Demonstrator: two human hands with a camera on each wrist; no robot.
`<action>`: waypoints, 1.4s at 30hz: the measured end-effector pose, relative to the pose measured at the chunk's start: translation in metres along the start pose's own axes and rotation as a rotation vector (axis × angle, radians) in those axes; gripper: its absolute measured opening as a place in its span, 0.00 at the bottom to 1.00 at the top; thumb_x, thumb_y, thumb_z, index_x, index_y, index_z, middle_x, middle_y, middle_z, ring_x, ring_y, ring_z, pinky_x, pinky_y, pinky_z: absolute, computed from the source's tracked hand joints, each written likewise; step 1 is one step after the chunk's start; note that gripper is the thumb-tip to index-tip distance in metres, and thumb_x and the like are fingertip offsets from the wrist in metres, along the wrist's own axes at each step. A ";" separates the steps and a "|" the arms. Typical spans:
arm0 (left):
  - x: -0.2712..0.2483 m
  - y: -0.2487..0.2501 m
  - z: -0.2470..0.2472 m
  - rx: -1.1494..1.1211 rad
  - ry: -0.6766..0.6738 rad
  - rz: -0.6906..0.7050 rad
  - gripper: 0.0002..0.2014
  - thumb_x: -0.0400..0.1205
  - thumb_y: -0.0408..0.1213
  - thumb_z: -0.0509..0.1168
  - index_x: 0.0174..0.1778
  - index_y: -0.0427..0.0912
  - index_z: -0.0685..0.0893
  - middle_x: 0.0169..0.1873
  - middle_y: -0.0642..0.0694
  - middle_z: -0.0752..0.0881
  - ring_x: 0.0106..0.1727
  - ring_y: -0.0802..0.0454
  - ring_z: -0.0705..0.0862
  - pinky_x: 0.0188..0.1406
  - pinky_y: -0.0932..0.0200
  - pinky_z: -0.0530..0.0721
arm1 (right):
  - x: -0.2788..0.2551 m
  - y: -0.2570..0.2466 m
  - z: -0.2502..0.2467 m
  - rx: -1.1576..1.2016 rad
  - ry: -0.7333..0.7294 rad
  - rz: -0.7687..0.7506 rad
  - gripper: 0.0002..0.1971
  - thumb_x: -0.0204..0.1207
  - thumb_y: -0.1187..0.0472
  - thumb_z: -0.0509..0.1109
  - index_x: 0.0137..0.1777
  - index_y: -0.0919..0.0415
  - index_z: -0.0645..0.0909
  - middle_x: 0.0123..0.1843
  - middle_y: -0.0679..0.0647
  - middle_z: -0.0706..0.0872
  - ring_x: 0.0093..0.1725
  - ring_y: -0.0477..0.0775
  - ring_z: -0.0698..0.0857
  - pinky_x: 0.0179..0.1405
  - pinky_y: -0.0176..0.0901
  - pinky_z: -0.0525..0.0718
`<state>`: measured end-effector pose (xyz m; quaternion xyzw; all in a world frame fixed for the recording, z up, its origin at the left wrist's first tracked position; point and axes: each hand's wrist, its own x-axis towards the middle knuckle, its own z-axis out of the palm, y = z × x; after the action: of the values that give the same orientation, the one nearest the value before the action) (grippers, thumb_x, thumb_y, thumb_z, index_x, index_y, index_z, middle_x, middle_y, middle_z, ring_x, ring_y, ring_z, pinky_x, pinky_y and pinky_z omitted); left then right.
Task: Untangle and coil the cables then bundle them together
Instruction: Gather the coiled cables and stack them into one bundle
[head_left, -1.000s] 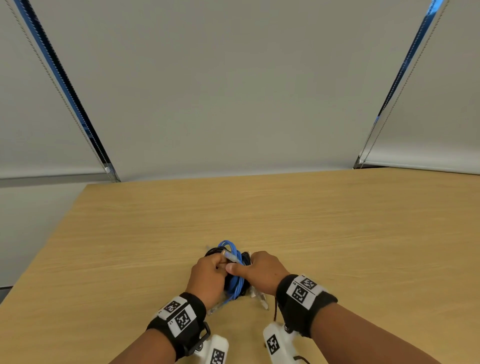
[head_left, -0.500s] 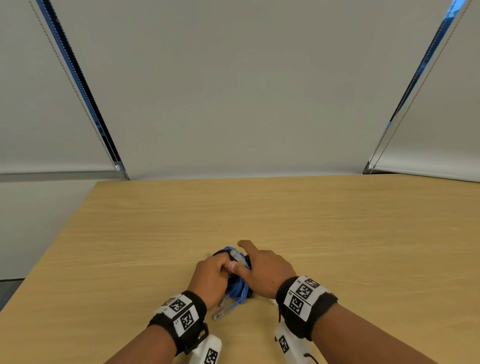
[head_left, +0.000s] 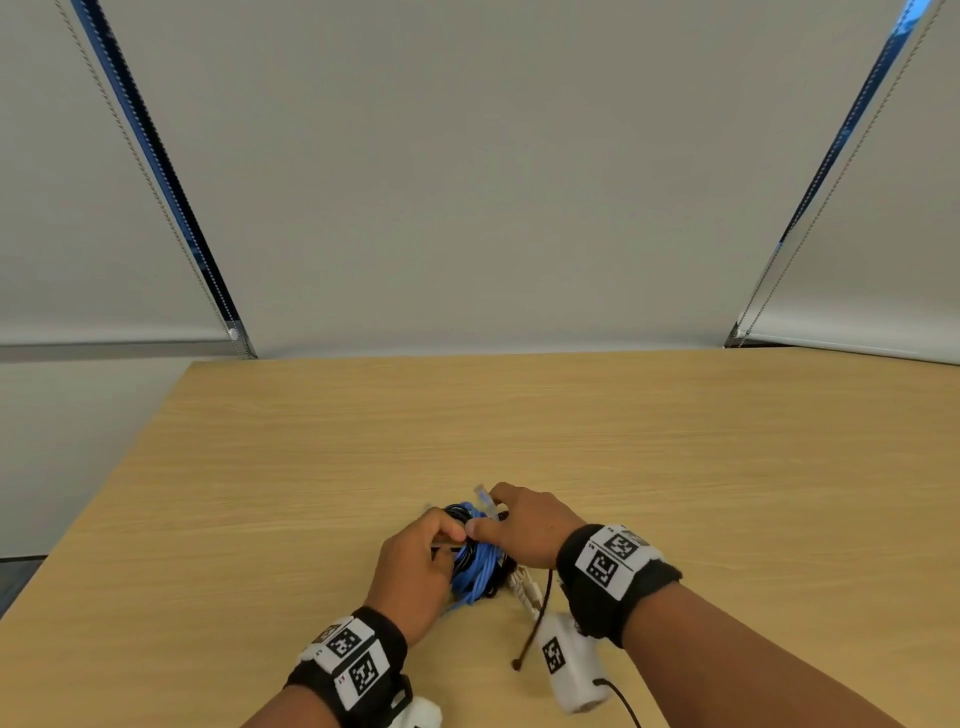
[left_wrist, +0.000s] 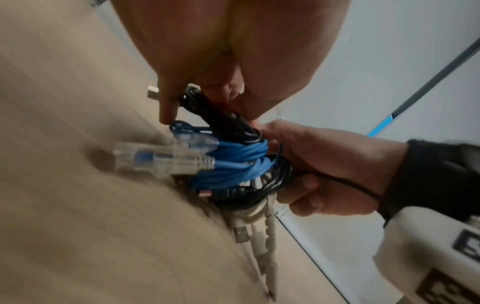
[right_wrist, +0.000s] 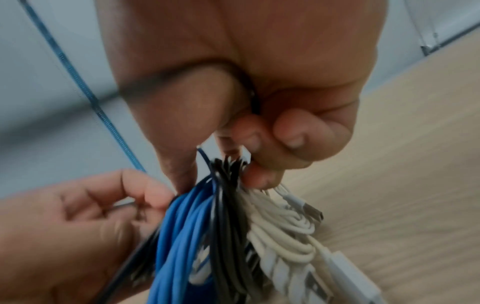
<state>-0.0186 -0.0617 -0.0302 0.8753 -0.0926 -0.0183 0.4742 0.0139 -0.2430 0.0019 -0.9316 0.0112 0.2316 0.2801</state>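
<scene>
A bundle of coiled cables stands on edge on the wooden table (head_left: 675, 467) between my hands: a blue network cable (head_left: 475, 571), a black cable (head_left: 457, 514) and a white USB cable (head_left: 522, 587). My left hand (head_left: 452, 535) pinches the black cable (left_wrist: 207, 107) at the top of the bundle. My right hand (head_left: 488, 519) grips the coils from the other side, fingers (right_wrist: 259, 164) curled onto the black and white strands. The blue coil (right_wrist: 182, 236) lies next to the white coil (right_wrist: 280, 226). A clear plug (left_wrist: 145, 160) sticks out sideways.
A thin dark cord (head_left: 535, 623) hangs from my right hand to the table by the white wrist camera (head_left: 566, 660). The table's left edge (head_left: 104, 519) runs diagonally. Grey blinds (head_left: 467, 182) close off the far side.
My right hand's fingers have come over the top of the bundle and curled onto it. The bundle has turned a little, and the thin dark cord now hangs by my right wrist.
</scene>
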 end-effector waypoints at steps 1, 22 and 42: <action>0.002 0.001 -0.002 0.013 -0.017 -0.006 0.18 0.81 0.20 0.62 0.42 0.51 0.83 0.43 0.55 0.88 0.45 0.64 0.85 0.41 0.72 0.80 | -0.003 0.003 -0.004 0.083 -0.041 -0.004 0.32 0.77 0.36 0.70 0.76 0.50 0.72 0.64 0.55 0.85 0.50 0.53 0.84 0.42 0.44 0.81; 0.040 0.014 -0.022 -0.173 0.018 -0.232 0.13 0.78 0.17 0.65 0.42 0.39 0.88 0.38 0.43 0.87 0.40 0.50 0.84 0.43 0.59 0.83 | -0.049 0.037 -0.018 1.225 -0.353 0.077 0.23 0.84 0.40 0.66 0.55 0.61 0.87 0.65 0.71 0.88 0.44 0.56 0.90 0.52 0.51 0.91; 0.051 0.029 -0.049 -0.051 -0.019 -0.203 0.07 0.76 0.28 0.76 0.35 0.44 0.90 0.34 0.48 0.92 0.37 0.53 0.90 0.36 0.63 0.84 | -0.033 -0.018 -0.019 0.587 0.285 -0.276 0.08 0.83 0.54 0.72 0.45 0.57 0.86 0.46 0.51 0.84 0.40 0.45 0.79 0.47 0.51 0.83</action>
<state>0.0327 -0.0459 0.0231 0.8676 -0.0075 -0.0768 0.4912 -0.0046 -0.2410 0.0397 -0.8270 -0.0096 0.0463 0.5601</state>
